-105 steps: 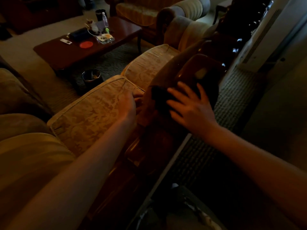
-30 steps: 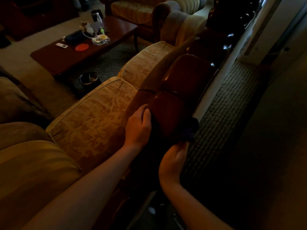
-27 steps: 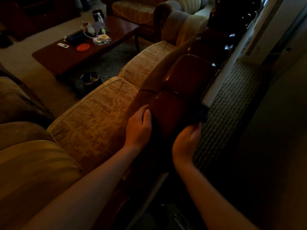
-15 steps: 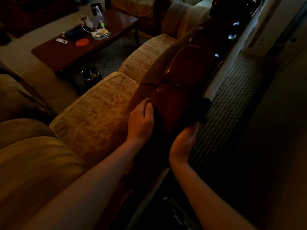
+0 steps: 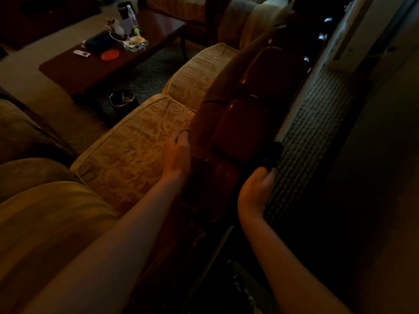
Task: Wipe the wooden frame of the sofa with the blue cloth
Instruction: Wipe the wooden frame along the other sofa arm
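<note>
coffee table w/ red disc, bottle | dark bin on floor beside | patterned rug rt

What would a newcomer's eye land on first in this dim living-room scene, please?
Probably the pale patterned seat cushion, the brightest surface, with the left hand resting at its edge. Beside it runs the glossy dark wooden sofa frame, where the right hand holds a dark blue cloth at its outer edge. Farther back is a cluttered dark wooden coffee table.

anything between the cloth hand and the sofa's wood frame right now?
Nothing visible. The right hand grips the dark blue cloth at the back edge of the glossy reddish-brown wooden sofa frame. The left hand rests on the cushion side, clear of it. Dim light hides the exact contact.
</note>
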`<control>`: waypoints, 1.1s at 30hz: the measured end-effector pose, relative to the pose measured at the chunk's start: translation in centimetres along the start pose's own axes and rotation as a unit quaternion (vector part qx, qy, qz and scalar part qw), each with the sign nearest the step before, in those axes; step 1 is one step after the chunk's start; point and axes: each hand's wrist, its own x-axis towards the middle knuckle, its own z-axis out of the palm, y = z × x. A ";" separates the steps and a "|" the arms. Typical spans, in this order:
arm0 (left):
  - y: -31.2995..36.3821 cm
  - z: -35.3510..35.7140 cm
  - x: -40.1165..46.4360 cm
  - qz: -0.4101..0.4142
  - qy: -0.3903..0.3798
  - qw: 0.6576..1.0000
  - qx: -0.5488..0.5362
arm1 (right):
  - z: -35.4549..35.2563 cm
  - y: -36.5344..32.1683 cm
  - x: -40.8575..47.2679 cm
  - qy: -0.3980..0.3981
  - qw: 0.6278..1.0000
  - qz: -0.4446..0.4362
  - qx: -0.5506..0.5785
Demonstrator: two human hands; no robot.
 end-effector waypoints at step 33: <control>-6.2 -11.8 -6.2 -0.188 -0.116 0.975 0.004 | 6.4 -1.9 -10.0 -0.493 0.390 -0.460 -0.627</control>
